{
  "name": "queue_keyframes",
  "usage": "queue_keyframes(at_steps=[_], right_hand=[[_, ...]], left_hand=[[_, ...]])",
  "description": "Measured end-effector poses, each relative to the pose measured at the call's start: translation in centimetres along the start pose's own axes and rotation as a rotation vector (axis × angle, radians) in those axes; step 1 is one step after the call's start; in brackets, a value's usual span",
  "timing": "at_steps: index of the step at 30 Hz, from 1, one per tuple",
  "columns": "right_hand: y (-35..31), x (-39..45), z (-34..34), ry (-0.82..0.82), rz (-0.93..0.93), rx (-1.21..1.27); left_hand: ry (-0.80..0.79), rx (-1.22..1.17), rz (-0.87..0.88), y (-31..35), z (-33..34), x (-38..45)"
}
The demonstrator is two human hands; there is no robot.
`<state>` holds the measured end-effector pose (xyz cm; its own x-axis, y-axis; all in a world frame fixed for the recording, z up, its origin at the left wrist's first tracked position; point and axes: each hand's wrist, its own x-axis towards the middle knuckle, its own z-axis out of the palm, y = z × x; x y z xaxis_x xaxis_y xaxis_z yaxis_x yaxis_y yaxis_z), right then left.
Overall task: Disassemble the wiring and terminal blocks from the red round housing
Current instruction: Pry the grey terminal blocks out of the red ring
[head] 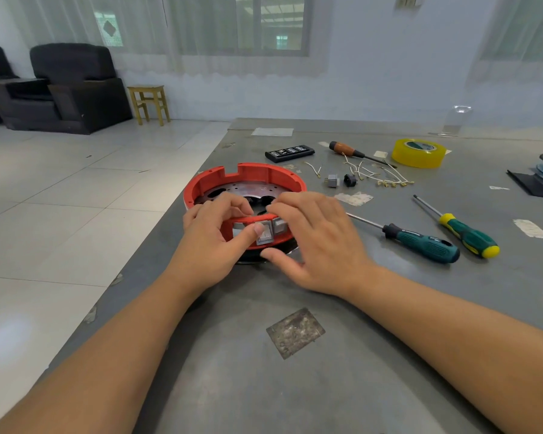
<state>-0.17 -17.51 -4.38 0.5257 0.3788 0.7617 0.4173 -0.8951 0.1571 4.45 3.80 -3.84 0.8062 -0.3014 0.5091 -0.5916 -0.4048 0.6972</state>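
Note:
The red round housing [251,175] lies on the grey table [295,371] near its left edge, with a perforated metal plate [248,191] inside. Two grey square switch blocks [265,234] sit in its near wall. My left hand [212,242] grips the near rim, its thumb pressing the left grey block from outside and its fingers curled over the rim. My right hand [314,242] reaches over the rim at the second block, fingers curled inside, thumb below the housing. Removed white wires [376,175], a grey block [332,180] and a black socket [349,180] lie behind.
Two green-handled screwdrivers [420,242] [467,238] lie to the right. A wooden-handled screwdriver [345,149], a black bit case [289,152] and a yellow tape roll [419,152] sit farther back. The table's left edge drops to a tiled floor. A metal patch [295,332] lies near me.

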Motion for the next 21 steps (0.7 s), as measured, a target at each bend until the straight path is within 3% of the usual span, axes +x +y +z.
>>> queue_keyframes(at_steps=[6, 18, 21], right_hand=[[0.3, 1.6, 2.1, -0.014, -0.116, 0.082], [0.5, 0.9, 0.7, 0.024, 0.008, 0.342], [0.5, 0.5, -0.2, 0.047, 0.125, 0.463]], left_hand=[[-0.032, -0.079, 0.007, -0.1, -0.2, 0.3], [-0.042, 0.084, 0.091, -0.8, -0.1, 0.6], [-0.009, 0.094, 0.128, -0.5, 0.0, 0.3]])
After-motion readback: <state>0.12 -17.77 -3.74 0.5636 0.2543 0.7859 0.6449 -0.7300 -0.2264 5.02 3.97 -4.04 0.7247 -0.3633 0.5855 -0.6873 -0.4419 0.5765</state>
